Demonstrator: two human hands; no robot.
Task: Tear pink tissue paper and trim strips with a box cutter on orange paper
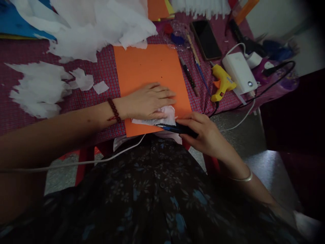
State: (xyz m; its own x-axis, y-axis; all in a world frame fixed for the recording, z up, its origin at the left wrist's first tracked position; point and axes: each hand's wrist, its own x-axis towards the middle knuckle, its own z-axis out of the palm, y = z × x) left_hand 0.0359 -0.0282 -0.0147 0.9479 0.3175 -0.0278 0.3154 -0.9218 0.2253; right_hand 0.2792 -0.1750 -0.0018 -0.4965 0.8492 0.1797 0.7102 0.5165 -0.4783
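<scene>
My left hand lies flat, fingers stretched out, pressing a piece of white tissue paper onto an orange card sheet on the table. My right hand is closed round a dark blue-handled tool, likely scissors or a cutter. Its tip rests at the tissue's near edge. A beaded bracelet sits on my left wrist, a thin bangle on my right.
Torn white tissue pieces lie left and behind on the red checked cloth. To the right are a yellow glue gun, pens and brushes, a phone, a white power adapter and cables.
</scene>
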